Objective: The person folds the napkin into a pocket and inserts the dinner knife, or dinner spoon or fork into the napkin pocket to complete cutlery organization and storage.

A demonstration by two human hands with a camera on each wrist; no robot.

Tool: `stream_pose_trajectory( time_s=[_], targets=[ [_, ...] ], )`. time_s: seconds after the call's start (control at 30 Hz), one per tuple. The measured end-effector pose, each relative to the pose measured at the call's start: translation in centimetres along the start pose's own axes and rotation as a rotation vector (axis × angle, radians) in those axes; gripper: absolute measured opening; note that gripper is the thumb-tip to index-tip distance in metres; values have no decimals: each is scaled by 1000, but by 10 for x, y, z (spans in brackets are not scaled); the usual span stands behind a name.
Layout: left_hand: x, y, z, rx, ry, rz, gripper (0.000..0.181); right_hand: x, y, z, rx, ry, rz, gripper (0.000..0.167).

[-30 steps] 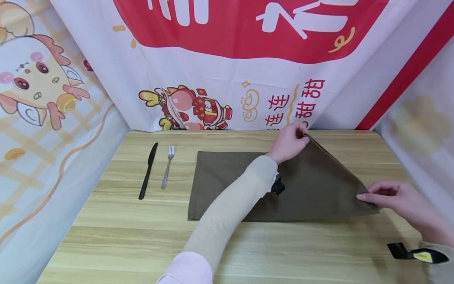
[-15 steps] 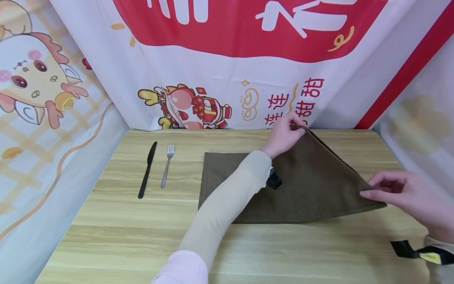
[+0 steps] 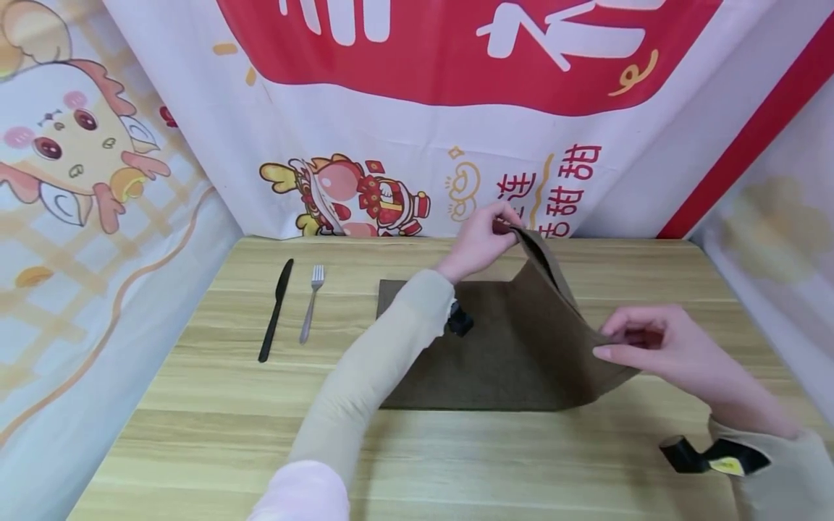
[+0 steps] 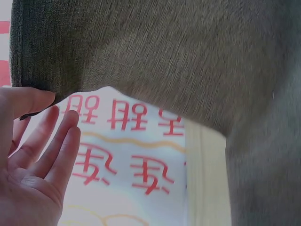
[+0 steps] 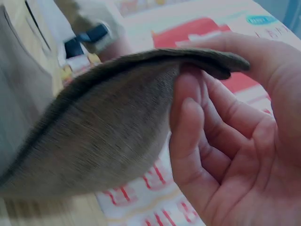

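A brown hemmed cloth (image 3: 482, 362), folded in layers, has its left part flat on the table while its right end is lifted. At the far raised corner my left hand (image 3: 481, 240) pinches the edge. My right hand (image 3: 671, 349) pinches the near right corner between thumb and fingers. In the left wrist view, thumb and forefinger of the left hand (image 4: 35, 165) hold the corner, with the other fingers loosely extended. In the right wrist view, two layers of the cloth (image 5: 108, 132) pass between the right hand's (image 5: 249, 141) thumb and fingers.
A black knife (image 3: 276, 310) and a silver fork (image 3: 311, 304) lie side by side to the left of the cloth on the wooden table (image 3: 215, 434). Printed fabric walls (image 3: 456, 130) stand at the back and both sides.
Both hands have moved left, carrying the lifted right end of the cloth up and leftward over the part that lies flat. The knife and fork have stayed put.
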State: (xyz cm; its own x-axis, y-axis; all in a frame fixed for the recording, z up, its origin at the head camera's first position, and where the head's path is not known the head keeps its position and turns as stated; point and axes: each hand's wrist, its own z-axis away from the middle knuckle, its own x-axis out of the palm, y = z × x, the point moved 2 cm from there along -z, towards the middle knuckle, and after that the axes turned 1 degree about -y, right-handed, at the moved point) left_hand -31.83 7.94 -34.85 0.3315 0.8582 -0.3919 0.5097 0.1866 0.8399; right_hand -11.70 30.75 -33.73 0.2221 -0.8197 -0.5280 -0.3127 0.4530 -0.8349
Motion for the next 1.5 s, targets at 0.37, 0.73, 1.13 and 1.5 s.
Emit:
stream_pose_trajectory(
  time_s=[0.37, 0.73, 1.13, 1.5],
  targets=[
    [-54, -4, 17, 11, 15, -89, 14, 44, -20, -32, -86, -38, -107, 16],
    [-97, -10, 30, 10, 83, -128, 16, 68, -45, -56, -58, -41, -191, 15],
    [-130, -37, 59, -69, 123, -155, 14, 117, -49, -92, -124, -138, -305, 13],
    [-145, -100, 112, -253, 52, -127, 23, 202, -15, -112, -40, -292, -287, 16]
  ],
)
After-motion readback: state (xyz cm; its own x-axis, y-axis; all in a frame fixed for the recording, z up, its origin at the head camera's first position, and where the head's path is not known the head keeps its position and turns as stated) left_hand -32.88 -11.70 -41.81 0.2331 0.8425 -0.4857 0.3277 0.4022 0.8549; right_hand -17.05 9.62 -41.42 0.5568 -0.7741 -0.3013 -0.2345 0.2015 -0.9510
